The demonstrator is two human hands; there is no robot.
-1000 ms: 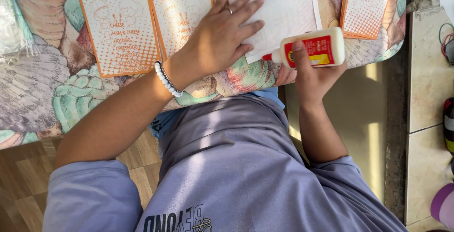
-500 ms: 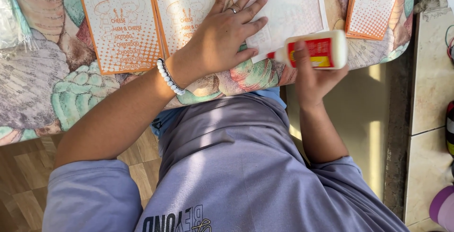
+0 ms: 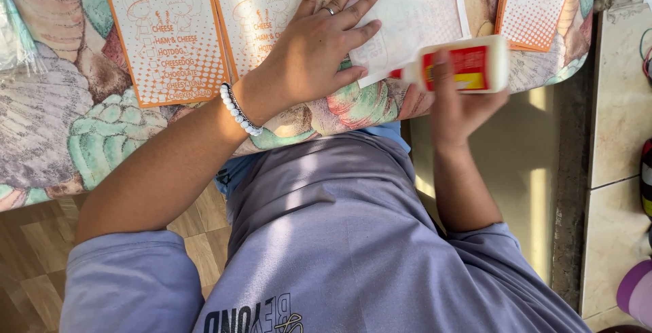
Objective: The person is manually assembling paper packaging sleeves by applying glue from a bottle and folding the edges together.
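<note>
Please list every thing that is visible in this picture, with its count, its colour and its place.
printed paper sheets: four, white with orange dotted borders, side by side on the table.
glue bottle: one, white with red label, lying sideways in the right hand.
tablecloth: one, pastel shell pattern, covering the table.
bead bracelet: one, white, on the left wrist.
ring: one, silver, on a left finger.
left hand: pressed flat on a sheet.
right hand: gripping the bottle.

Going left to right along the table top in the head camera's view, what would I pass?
Clear plastic wrap → orange-and-white printed sheet → left hand pressing flat on a pale sheet → white bottle with red label held in the right hand → another orange sheet.
</note>
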